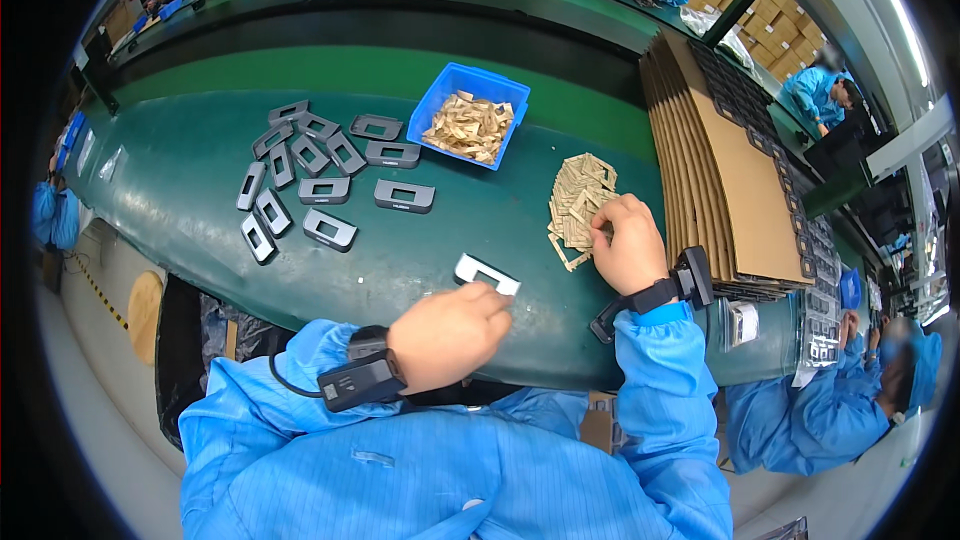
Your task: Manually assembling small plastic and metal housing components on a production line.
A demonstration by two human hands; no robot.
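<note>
My left hand (450, 335) is closed on the near edge of a silvery-white plastic frame (472, 268) with a rectangular cutout, holding it low over the green work surface. My right hand (632, 248) reaches to the near right side of a pile of thin tan rectangular frames (580, 192). Its thumb and fingers are pinched together against the pile; what lies between the fingertips is hidden. One loose tan frame (570, 258) sticks out at the pile's near end. On the left lie several dark grey plastic frames (404, 196) with similar cutouts.
A blue bin (430, 92) full of tan scraps (468, 130) stands beyond the grey frames. Upright cardboard sheets (722, 180) and black plastic trays (765, 145) border the work surface (400, 280) on the right. Co-workers in blue sit at the right and across the far side.
</note>
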